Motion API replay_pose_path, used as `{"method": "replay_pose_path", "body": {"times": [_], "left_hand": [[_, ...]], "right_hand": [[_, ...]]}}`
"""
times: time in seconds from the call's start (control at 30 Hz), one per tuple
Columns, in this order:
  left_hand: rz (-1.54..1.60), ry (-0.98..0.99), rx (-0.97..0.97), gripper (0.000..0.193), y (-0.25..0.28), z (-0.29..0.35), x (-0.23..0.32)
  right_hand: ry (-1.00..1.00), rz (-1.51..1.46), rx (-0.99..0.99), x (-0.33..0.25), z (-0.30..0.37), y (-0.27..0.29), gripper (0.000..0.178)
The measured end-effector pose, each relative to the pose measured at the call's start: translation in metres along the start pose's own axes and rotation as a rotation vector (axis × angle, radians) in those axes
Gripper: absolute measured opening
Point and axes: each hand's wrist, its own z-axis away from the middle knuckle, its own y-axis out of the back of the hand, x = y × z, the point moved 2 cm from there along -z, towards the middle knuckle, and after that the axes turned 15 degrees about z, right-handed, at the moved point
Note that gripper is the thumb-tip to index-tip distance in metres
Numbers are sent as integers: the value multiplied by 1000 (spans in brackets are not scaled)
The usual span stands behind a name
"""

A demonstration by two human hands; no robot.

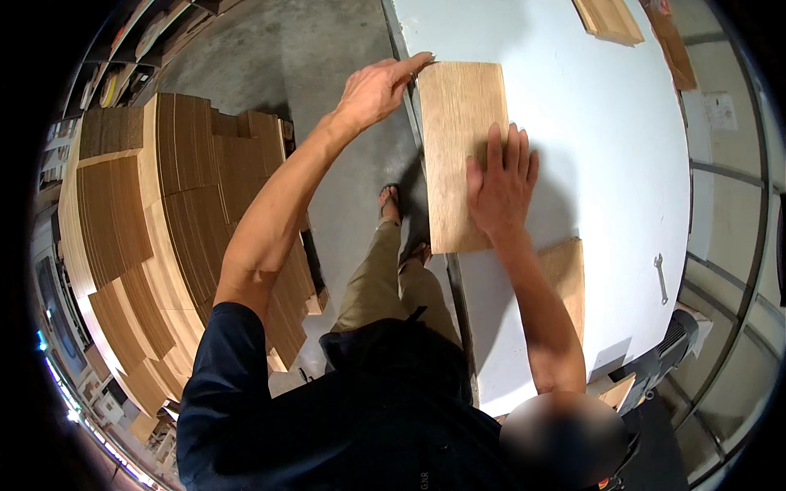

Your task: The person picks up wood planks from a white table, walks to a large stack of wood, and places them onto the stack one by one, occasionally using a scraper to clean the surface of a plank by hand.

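A flat light-brown wooden board (449, 155) lies along the left edge of the white tabletop. At its far left corner is my left hand (378, 92), index finger reaching over the corner and the other fingers drawn together. Whatever these fingers hold, if anything, is too small to make out. My right hand (501, 190) rests flat on the board's right side, fingers stretched out and spread. A second wooden board (566, 274) lies on the tabletop, partly hidden under my right forearm.
The white table (606, 180) carries a wrench (660, 278) near its right edge and more wood pieces (610, 20) at the far end. Tall stacks of wooden boards (188, 164) stand on the floor at left. A motor (675, 335) sits beyond the near right corner.
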Motion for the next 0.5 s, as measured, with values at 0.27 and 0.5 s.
{"method": "replay_pose_path", "body": {"times": [0.27,0.5], "left_hand": [[178,-235,-531,67,-41,179,83],[506,250,-68,47,-7,95,31]], "right_hand": [[-25,10,16,0,-3,-2,56],[-31,31,-45,5,0,-6,57]]}}
